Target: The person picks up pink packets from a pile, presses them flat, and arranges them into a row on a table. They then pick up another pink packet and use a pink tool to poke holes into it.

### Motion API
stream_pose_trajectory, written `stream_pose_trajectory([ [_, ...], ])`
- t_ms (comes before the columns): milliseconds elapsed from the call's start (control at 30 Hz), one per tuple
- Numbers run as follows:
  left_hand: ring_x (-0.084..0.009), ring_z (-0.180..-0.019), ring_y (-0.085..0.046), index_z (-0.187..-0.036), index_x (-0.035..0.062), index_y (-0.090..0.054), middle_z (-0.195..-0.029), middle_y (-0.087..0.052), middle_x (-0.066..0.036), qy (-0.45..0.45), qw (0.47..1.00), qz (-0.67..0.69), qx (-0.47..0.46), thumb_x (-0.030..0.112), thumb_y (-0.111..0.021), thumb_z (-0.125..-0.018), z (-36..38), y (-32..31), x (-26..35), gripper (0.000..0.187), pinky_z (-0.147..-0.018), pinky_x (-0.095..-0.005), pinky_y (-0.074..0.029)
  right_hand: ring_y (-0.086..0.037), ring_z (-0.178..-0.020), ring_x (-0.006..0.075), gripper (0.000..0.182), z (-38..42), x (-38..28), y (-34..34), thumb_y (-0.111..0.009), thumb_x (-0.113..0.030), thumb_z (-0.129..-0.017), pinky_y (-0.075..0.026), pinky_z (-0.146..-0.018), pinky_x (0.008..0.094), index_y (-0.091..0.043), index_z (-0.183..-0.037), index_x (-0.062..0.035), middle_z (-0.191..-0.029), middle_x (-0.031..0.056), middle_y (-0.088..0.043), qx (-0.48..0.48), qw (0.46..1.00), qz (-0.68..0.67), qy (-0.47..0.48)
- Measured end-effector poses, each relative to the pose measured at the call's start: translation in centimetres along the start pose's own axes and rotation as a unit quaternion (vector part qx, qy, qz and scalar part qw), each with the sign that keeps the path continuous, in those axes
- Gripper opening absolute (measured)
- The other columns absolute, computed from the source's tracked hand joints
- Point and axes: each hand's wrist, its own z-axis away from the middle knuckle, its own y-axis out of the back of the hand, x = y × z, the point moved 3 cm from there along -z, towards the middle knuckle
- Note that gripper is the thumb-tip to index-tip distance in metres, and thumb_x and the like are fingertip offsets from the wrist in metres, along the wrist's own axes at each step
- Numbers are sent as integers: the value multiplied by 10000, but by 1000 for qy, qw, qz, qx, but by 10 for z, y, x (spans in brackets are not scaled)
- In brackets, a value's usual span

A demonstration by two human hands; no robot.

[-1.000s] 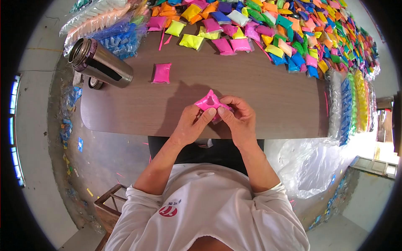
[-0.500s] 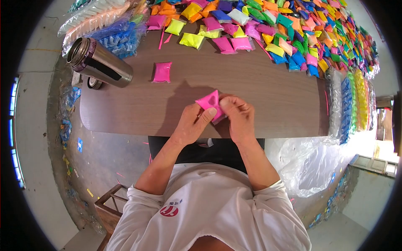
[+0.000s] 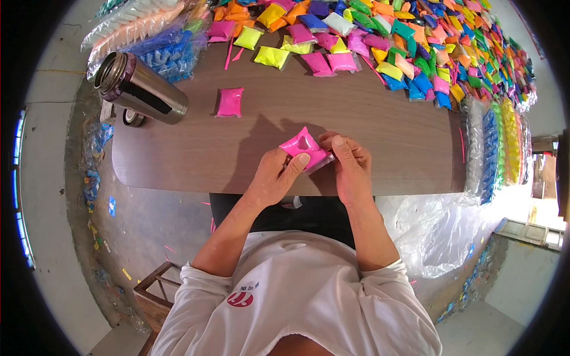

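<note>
My left hand [image 3: 276, 178] holds a small pink packet [image 3: 303, 144] above the near part of the table, its thumb pressed on the front. The packet is tilted, with a dent in its face and a clear plastic edge [image 3: 321, 164] at the lower right. Just right of the packet is my right hand [image 3: 351, 163], thumb and fingers drawn together; whatever lies between them, if anything, is hidden. Another pink packet [image 3: 230, 102] lies flat on the table, up and left of my hands.
A steel flask [image 3: 142, 89] leans at the left, beside a round lid [image 3: 133, 117]. Many coloured packets [image 3: 409, 53] are heaped along the far side. Strips of bagged packets [image 3: 490, 151] hang over the right edge; others [image 3: 169, 56] lie at the far left. The brown tabletop [image 3: 178, 157] ends before my body.
My right hand has moved a little to the right, away from the middle of the packet. The clear edge shows more now. My left hand keeps its hold on the packet.
</note>
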Motion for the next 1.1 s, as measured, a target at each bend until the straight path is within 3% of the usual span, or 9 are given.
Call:
stream_pose_trajectory([
  [67, -199, -685, -489, -1044, -10, -623, -750, -559, -107, -8, 1000, 17, -1, 398, -569, -1028, -1, -1, -2, 412, -650, -348, -444, -611, -961, 111, 244, 1, -5, -6, -719, -208, -955, -485, -879, 275, -694, -1063, 9, -1010, 51, -685, 11, 998, 52, -19],
  [367, -150, -695, -517, -999, -11, -634, -764, -598, -73, 9, 998, 65, 1, 344, -574, -1035, -2, -2, -6, 362, -657, -321, -460, -572, -792, 62, 95, -33, -26, -17, -702, -76, -938, -491, -697, 228, -669, -990, -4, -887, -9, -643, -160, 966, 199, -46],
  [467, -128, -715, -538, -943, -29, -630, -795, -626, -50, 17, 997, 74, -6, 315, -554, -1053, -1, 0, -17, 369, -667, -301, -466, -569, -769, 61, 74, -68, -12, -7, -672, -77, -954, -490, -677, 239, -649, -956, -7, -893, 3, -644, -45, 970, 238, 9],
  [567, -175, -658, -528, -889, -29, -614, -756, -595, -91, 1, 1000, 2, -13, 296, -565, -1043, 1, -4, -16, 363, -624, -327, -455, -590, -730, 112, 127, -101, -9, -29, -687, -115, -939, -501, -657, 295, -623, -922, -7, -860, 38, -660, -9, 981, 192, 18],
  [667, -243, -621, -502, -889, -22, -599, -725, -518, -148, -33, 999, -38, -9, 268, -585, -1024, -1, -2, -4, 320, -585, -353, -431, -640, -752, 135, 148, -126, 21, -57, -718, -153, -914, -501, -623, 308, -645, -942, -27, -863, 60, -689, -43, 911, 400, 93],
  [800, -245, -623, -494, -893, -23, -597, -729, -528, -153, -42, 999, -12, -5, 247, -600, -1014, -1, 1, -6, 296, -576, -358, -425, -665, -754, 355, 184, -126, 25, -102, -715, -154, -860, -526, -702, 422, -632, -955, -21, -811, 165, -688, -113, 867, 475, 102],
  [900, -266, -644, -507, -893, -21, -598, -738, -543, -153, -51, 999, 2, 4, 231, -599, -1012, 0, 1, -3, 279, -590, -371, -436, -661, -711, 336, 176, -129, 17, -105, -725, -162, -856, -514, -679, 419, -643, -940, -32, -788, 147, -687, -149, 850, 496, 93],
  [1000, -300, -672, -523, -886, -20, -599, -751, -560, -152, -63, 998, -8, -5, 211, -596, -1009, 0, 1, -3, 261, -617, -387, -451, -630, -678, 189, 204, -131, 13, -100, -753, -169, -872, -497, -639, 358, -653, -951, -10, -755, 91, -678, -167, 848, 502, 38],
  [1100, -332, -687, -528, -870, -20, -592, -753, -561, -155, -69, 998, -2, -10, 195, -593, -1005, -1, 0, -5, 254, -639, -402, -457, -648, -661, 261, 233, -133, 15, -96, -775, -226, -841, -490, -626, 391, -652, -901, -37, -742, 114, -673, -160, 850, 500, 47],
])
